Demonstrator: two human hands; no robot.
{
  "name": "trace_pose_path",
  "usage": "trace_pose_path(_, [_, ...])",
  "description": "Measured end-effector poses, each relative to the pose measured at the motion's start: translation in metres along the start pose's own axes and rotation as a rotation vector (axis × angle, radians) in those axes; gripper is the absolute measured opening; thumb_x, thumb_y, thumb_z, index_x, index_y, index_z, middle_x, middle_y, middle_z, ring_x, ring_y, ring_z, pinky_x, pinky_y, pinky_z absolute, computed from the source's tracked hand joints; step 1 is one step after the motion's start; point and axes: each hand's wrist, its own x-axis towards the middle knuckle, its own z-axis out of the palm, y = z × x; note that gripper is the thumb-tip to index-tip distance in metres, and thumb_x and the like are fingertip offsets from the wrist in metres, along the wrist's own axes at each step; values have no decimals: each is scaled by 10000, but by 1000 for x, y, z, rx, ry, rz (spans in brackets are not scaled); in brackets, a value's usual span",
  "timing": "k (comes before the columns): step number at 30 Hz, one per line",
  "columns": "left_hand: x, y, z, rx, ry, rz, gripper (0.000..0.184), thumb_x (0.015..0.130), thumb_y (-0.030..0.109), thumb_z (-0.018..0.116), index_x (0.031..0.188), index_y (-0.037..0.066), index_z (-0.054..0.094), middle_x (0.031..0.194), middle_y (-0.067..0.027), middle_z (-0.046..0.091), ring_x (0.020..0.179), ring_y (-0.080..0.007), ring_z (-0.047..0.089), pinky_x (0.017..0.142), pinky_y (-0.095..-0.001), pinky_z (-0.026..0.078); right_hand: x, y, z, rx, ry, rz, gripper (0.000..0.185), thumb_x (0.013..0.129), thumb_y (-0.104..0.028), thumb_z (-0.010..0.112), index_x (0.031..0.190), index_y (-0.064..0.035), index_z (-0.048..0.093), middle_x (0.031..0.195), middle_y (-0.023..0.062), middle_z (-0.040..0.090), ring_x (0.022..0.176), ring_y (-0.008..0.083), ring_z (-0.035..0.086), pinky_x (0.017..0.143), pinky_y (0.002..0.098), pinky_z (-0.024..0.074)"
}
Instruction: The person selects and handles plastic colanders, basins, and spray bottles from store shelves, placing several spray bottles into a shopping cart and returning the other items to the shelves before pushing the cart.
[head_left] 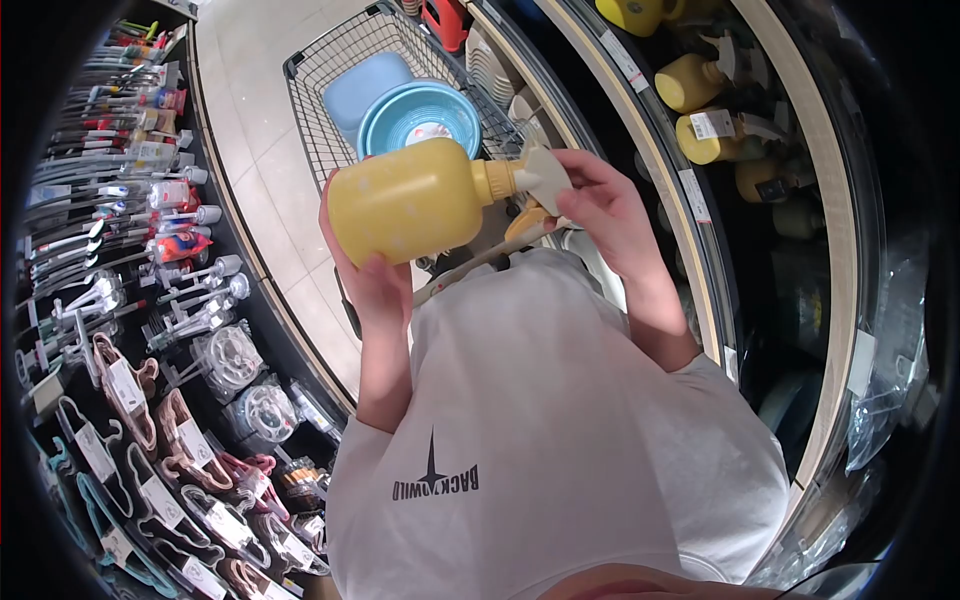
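Observation:
A yellow spray bottle (408,200) lies sideways in front of my chest, its cream spray head (543,180) pointing right. My left hand (375,285) is wrapped around the base end of the bottle. At the other end, the fingers of my right hand (605,205) pinch the spray head. Just beyond the bottle stands a wire shopping cart (308,125) holding a round blue basin (425,110) and a light blue flat item (365,85). My left fingers are partly hidden behind the bottle.
Hanging brushes (100,190) and packaged hangers (190,450) fill the rack on the left. To the right, shelves (640,110) carry more yellow spray bottles (688,82) and a yellow watering can (635,14). Pale floor tiles (265,170) run beside the cart.

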Motion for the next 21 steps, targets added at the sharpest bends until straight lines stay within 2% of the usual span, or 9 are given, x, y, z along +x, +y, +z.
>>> trace_pose_path(4, [7,-27,-23,-98,53,-77,898,918,439,767,1593,111,273,1561,-145,411,1439,-307,448,1189,-487,400,9,4,-9,-114,-119,216,363,1038,-124,618,1376,7,588,953,19,687,812,56,641,655,214,507])
trace_pose_path(6, [14,-39,-32,-78,90,-339,749,977,338,703,1570,93,316,1510,-117,445,1399,-286,480,1153,-471,429,17,20,-12,-212,-30,308,300,1057,-178,600,1290,8,633,834,-7,651,719,25,604,577,194,450])
trace_pose_path(7, [17,-51,-40,-86,101,-330,749,977,338,703,1570,93,316,1510,-117,445,1399,-286,480,1153,-471,429,22,30,-15,-222,-44,311,300,1057,-178,600,1290,8,633,834,-7,651,719,25,604,577,194,450])
trace_pose_path(9, [14,-86,-64,260,246,-418,515,1014,227,634,1469,61,460,1446,-146,501,1375,-317,501,1131,-479,430,32,55,-25,-258,100,331,247,1059,-202,602,1184,3,660,844,15,669,707,46,613,577,211,463])
trace_pose_path(10, [6,-102,-81,252,259,-413,515,1014,227,634,1469,61,460,1446,-146,501,1375,-317,501,1131,-479,430,41,71,-30,-266,88,335,247,1059,-202,602,1184,3,660,844,15,669,707,46,613,577,211,463])
trace_pose_path(12, [-11,-130,-117,1076,83,20,309,1008,177,615,1286,41,616,1380,-182,549,1336,-361,515,1133,-509,401,60,106,-41,-189,216,347,226,1052,-224,615,1109,-12,665,862,27,699,700,71,637,573,228,480])
trace_pose_path(15, [-37,-149,-148,1313,-55,-48,192,985,140,619,1138,43,682,1327,-195,579,1297,-392,517,1151,-532,355,101,155,-51,-277,254,410,237,1037,-259,634,1070,-26,664,893,42,725,716,92,669,592,238,512])
trace_pose_path(16, [-43,-152,-151,1389,-75,16,183,958,121,630,1116,53,692,1319,-163,594,1284,-368,524,1175,-545,326,116,173,-53,-280,256,408,237,1037,-259,634,1070,-26,664,893,42,725,716,92,669,592,238,512])
trace_pose_path(21, [-37,-143,-148,1350,-81,4,176,949,105,634,1105,53,697,1316,-142,600,1283,-351,526,1205,-558,299,189,259,-50,-368,270,582,279,1002,-296,656,1050,-23,684,891,56,740,696,102,689,554,240,550])
